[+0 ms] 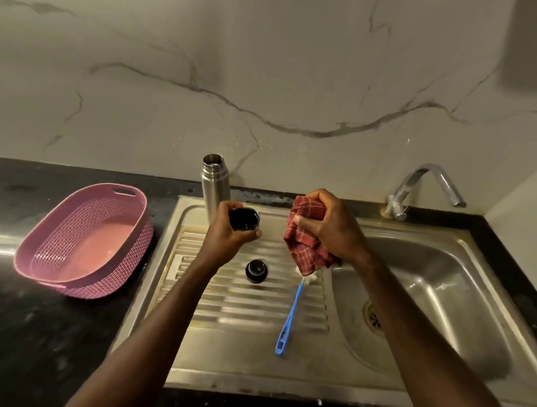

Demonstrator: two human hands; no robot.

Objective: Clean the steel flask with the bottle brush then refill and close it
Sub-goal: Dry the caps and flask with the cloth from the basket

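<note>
Brushed steel flask (215,185), glossy ribbed metal drainboard (256,307), checked cloth (306,235), perforated plastic basket (59,249)

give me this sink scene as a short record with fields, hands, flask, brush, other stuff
left hand: left hand holds a dark cup lid, opening facing the camera
right hand: right hand grips a red checked cloth
flask: steel flask upright, open, at the back of the drainboard
stopper: black stopper lying on the drainboard
brush: blue bottle brush lying on the drainboard, unheld
basket: pink basket on the dark counter, left of the sink
tap: tap, no water visible
</note>
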